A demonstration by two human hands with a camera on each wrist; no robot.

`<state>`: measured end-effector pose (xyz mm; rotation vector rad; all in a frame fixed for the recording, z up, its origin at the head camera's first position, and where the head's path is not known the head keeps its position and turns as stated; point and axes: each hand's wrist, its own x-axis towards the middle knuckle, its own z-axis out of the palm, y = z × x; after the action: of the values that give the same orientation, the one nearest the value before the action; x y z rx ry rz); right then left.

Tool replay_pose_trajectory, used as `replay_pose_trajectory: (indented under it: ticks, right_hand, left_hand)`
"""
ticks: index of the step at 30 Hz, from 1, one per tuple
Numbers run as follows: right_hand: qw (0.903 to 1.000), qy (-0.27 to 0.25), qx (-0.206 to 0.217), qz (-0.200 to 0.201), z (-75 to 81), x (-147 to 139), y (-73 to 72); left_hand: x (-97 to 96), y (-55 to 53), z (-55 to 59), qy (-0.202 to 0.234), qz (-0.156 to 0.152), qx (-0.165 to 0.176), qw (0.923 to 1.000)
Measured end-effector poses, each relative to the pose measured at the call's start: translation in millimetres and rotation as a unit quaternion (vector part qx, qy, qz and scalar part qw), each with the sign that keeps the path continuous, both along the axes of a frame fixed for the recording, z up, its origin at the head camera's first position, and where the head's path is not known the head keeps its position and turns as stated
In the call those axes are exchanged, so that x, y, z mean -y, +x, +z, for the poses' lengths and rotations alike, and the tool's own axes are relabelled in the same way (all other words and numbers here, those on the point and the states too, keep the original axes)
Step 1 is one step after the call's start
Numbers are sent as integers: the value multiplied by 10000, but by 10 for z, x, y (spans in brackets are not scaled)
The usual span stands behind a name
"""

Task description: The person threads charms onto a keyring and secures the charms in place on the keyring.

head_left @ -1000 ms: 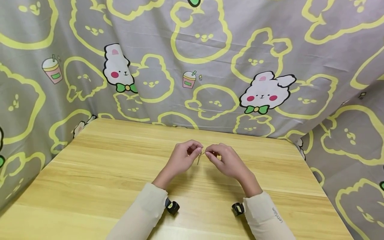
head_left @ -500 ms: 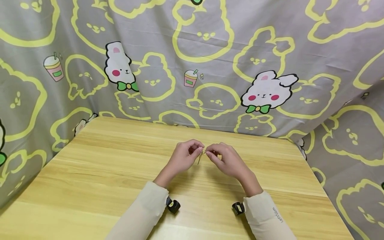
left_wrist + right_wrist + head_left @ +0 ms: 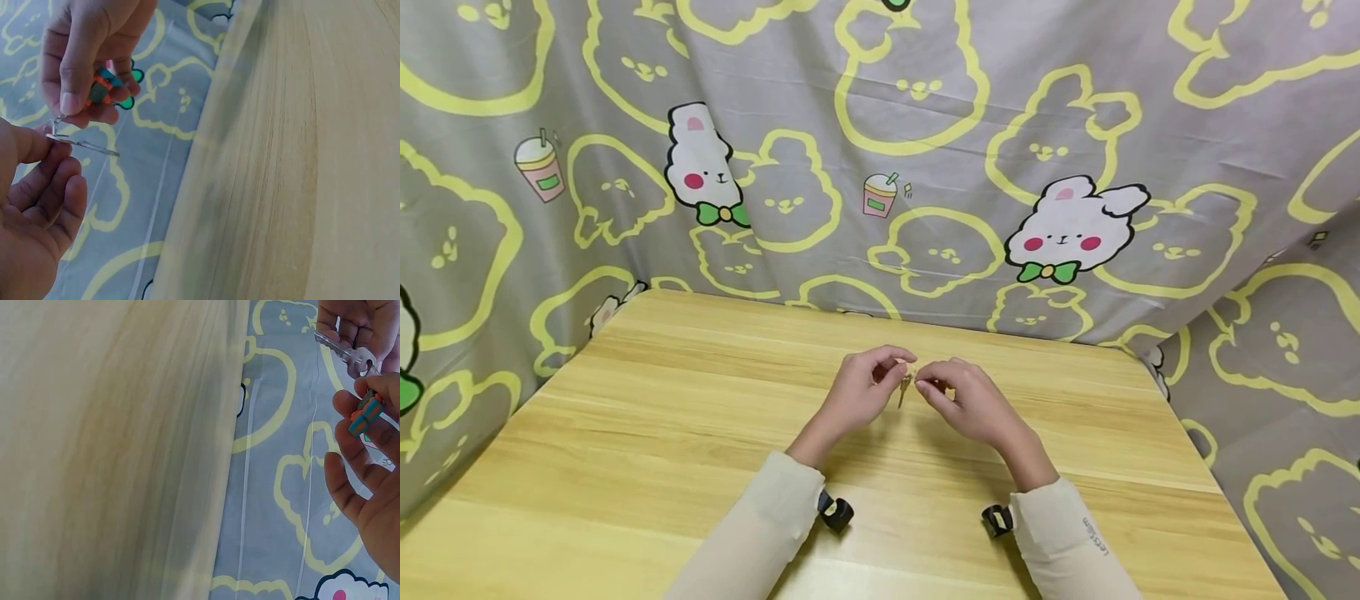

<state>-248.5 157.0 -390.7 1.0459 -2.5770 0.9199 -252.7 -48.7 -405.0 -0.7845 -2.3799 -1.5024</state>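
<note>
The left hand [image 3: 865,388] and right hand [image 3: 966,402] meet above the wooden surface [image 3: 685,417], their fingertips just beside each other. The left grip pinches a silver key [image 3: 342,351] near its head between thumb and finger, and the blade sticks out free. The right grip pinches together where a small metal link [image 3: 55,127] meets an orange and teal charm [image 3: 367,414]; the charm lies against the curled fingers. Key and charm are both held in the air, clear of the surface.

As for progress, both pieces are in hand and the link reaches the key's head, so the work looks partway through. Whether the link passes fully through the key's hole, or is closed, is too small to tell. What remains seems to be settling that join and letting go; neither hand has released its piece yet.
</note>
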Motion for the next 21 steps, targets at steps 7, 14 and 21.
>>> replay_pose_trajectory:
  ticks: [7, 14, 21]
  right_hand:
    - [10000, -56, 47, -27, 28, -59, 0]
    - [10000, 33, -10, -35, 50, -62, -2]
    - [9998, 138, 113, 19, 42, -50, -13]
  left_hand:
    - [-19, 9, 12, -97, -55, 36, 9999]
    - [-20, 7, 5, -80, -59, 210, 9997]
    - [-34, 2, -19, 43, -135, 274, 9995]
